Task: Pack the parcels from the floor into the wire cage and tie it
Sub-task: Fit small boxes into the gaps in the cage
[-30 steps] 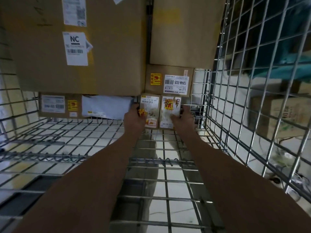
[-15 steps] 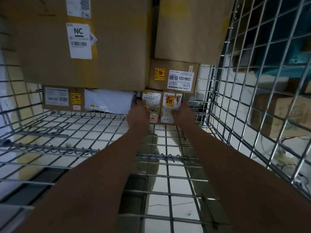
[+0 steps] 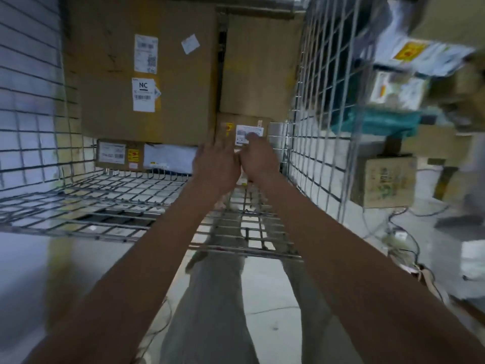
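Note:
The wire cage [image 3: 118, 185] holds stacked parcels at its back: a big brown box with an NC label [image 3: 147, 74], a second tall box [image 3: 257, 67], a small labelled box [image 3: 236, 127], a flat box [image 3: 115, 155] and a white bag parcel [image 3: 170, 157]. My left hand [image 3: 215, 166] hovers with fingers spread in front of the stack. My right hand [image 3: 258, 158] is close beside it, fingertips by the small box's label. Both hands hold nothing. They hide the small parcels low in the stack, except a sliver [image 3: 244, 181].
The cage's right mesh wall [image 3: 309, 153] runs close to my right arm. Outside it stand a printed carton [image 3: 385, 179] and blurred stacked parcels [image 3: 409, 53]. Cables [image 3: 393, 232] lie on the pale floor. My grey-trousered legs [image 3: 217, 298] show below the cage's front edge.
My hands have let go of the two small parcels and drawn together and up. The view has pulled back from the cage, so its front edge and the floor now show.

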A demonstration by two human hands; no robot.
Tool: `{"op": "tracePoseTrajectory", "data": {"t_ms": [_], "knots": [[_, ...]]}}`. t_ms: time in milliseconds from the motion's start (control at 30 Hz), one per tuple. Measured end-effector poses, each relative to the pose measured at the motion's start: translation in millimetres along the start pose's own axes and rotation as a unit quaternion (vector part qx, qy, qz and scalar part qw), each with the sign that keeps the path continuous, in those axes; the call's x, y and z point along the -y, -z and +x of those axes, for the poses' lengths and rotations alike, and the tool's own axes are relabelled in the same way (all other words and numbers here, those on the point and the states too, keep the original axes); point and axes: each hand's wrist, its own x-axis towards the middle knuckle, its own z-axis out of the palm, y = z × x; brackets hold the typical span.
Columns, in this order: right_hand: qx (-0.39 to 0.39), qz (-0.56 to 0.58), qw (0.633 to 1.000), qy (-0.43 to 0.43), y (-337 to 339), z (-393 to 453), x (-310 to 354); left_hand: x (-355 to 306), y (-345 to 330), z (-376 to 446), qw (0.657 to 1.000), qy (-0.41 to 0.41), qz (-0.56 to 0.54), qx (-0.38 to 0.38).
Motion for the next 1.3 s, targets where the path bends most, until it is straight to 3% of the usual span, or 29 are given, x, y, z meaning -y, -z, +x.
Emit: {"op": "tracePoseTrajectory", "data": {"t_ms": [133,267,367,600,833,1067,1300], "knots": [[-0.149,0.069,0.968,0.188,103,-86,30,-62,95,-83,0.978,0.016,0.008,-0.209],[-0.286,0.02,0.927,0.243,187,-176,4,-134,133,-146,0.966,-0.058,-0.01,-0.25],[-0.337,-0.027,0.924,0.18,203,-212,-64,-190,117,-161,0.962,-0.134,0.031,-0.235],[-0.313,0.0,0.95,-0.02,199,-260,-270,-347,17,-162,0.956,-0.254,0.097,-0.11],[-0.259,0.049,0.954,-0.142,234,-290,-434,-493,-84,-146,0.955,-0.264,0.137,-0.011],[-0.235,0.056,0.946,-0.214,281,-289,-549,-614,-143,-118,0.943,-0.287,0.166,0.008],[-0.198,0.07,0.949,-0.234,321,-241,-598,-660,-146,-61,0.923,-0.313,0.221,0.03]]}}
